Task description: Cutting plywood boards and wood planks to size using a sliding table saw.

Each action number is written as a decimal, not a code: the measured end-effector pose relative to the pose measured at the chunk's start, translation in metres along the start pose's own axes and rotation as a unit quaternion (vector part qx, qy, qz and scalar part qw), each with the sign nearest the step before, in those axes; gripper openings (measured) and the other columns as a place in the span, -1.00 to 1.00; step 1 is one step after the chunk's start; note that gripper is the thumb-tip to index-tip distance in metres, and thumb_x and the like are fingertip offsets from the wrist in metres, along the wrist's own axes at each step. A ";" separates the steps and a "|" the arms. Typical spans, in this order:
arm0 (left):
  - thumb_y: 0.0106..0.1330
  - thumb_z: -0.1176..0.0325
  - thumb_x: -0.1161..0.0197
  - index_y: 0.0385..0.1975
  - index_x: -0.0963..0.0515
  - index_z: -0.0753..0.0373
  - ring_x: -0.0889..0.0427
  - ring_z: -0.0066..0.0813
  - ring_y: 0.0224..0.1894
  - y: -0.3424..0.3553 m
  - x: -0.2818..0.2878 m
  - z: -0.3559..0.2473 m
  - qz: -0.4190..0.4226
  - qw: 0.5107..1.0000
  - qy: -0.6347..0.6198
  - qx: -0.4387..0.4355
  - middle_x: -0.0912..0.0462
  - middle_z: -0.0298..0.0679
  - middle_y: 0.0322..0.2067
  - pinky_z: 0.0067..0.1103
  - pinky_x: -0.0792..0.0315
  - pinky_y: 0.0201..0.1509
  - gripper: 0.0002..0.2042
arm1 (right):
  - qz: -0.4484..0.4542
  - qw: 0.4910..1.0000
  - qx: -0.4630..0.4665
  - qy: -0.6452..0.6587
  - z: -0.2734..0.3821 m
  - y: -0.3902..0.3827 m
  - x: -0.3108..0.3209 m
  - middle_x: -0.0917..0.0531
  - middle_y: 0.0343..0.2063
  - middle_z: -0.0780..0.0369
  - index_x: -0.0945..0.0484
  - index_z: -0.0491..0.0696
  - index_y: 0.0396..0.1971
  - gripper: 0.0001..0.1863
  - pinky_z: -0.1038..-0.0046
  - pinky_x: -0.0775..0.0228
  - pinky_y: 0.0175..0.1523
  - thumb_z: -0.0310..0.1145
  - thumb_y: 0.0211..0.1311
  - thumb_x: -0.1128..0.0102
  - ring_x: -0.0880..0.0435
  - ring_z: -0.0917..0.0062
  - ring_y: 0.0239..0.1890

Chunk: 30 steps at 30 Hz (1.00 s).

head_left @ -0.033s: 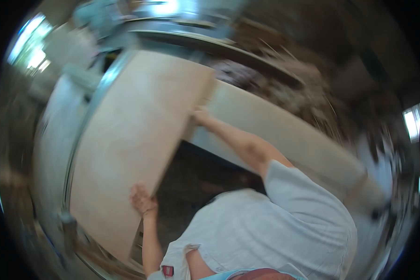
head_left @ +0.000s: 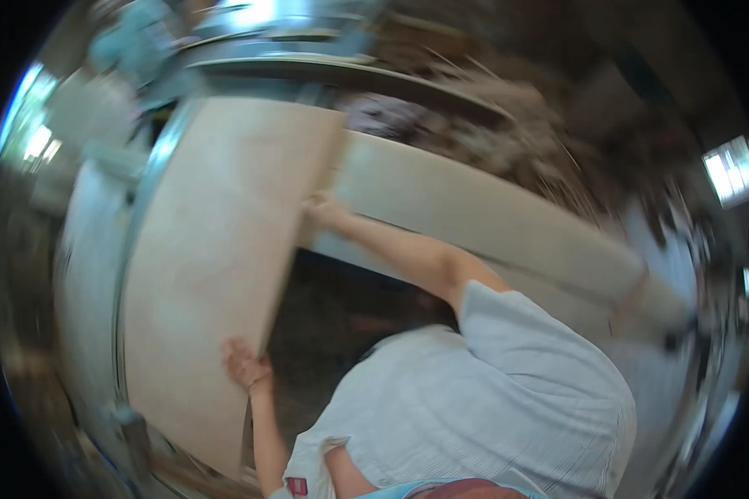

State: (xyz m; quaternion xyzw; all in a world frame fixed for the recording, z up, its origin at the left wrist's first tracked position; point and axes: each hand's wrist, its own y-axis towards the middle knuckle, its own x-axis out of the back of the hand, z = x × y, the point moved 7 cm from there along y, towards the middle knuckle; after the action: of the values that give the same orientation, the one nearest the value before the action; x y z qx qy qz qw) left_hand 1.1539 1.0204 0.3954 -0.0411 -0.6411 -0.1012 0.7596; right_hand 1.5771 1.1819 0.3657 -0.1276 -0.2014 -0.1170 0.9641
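A large pale plywood panel [head_left: 212,249] lies lengthwise in front of me on the left, slightly blurred. My right hand [head_left: 324,208] is closed round its right edge toward the far end, partly blurred. Lower down the same side, my left hand [head_left: 245,362] rests on the panel's face beside the edge, fingers spread. Behind my right hand, another long pale board [head_left: 483,208] runs crosswise to the right, with a dark gap between it and my body.
A metal rail [head_left: 165,145] borders the panel's left, beside another pale surface [head_left: 91,266]. A person in light blue [head_left: 121,46] is at the upper left. A blurred pile of offcuts [head_left: 524,158] lies beyond the crosswise board; a bright window [head_left: 728,170] is at right.
My view has turned slightly. The panel's far end and both my hands now appear a little farther left in the picture, the hands still on the same edge.
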 end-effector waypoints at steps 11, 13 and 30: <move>0.21 0.09 -0.36 0.53 0.03 0.06 -0.12 -0.06 0.49 -0.005 0.003 -0.018 0.022 0.997 0.071 0.030 -0.03 -0.09 0.49 -0.13 -0.12 0.44 -0.07 | -0.004 0.999 -0.035 0.034 -0.142 -0.385 0.154 -0.73 -0.25 0.04 -0.64 -0.13 -0.14 -0.69 0.21 -0.52 0.02 -0.27 0.26 -0.11 -0.69 0.12 -0.13; 0.22 0.07 -0.35 0.53 0.04 0.05 -0.15 -0.05 0.47 -0.005 0.006 -0.022 -0.005 0.998 0.065 -0.002 -0.04 -0.08 0.48 -0.13 -0.12 0.44 -0.08 | -0.111 0.992 -0.066 -0.013 -0.162 -0.424 0.208 -0.73 -0.25 0.04 -0.65 -0.12 -0.14 -0.70 0.21 -0.53 0.01 -0.26 0.27 -0.11 -0.70 0.12 -0.13; 0.53 0.18 0.17 0.40 -0.27 -0.15 -0.47 -0.40 0.18 -0.007 -0.023 -0.028 -0.277 0.915 0.272 -0.113 -0.42 -0.42 0.30 -0.37 -0.43 0.15 -0.55 | -0.509 0.773 -0.234 -0.299 -0.275 -0.531 0.409 -0.54 -0.07 0.10 -0.55 -0.07 -0.15 -0.75 0.12 -0.26 0.21 -0.26 0.27 -0.15 -0.44 0.18 0.09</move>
State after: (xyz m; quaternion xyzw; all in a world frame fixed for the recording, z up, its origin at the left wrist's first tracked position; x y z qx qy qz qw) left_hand 1.1754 1.0106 0.3678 0.0816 -0.3796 -0.3869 0.8364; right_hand 1.8930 0.5306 0.3983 -0.2566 -0.4815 -0.5898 0.5954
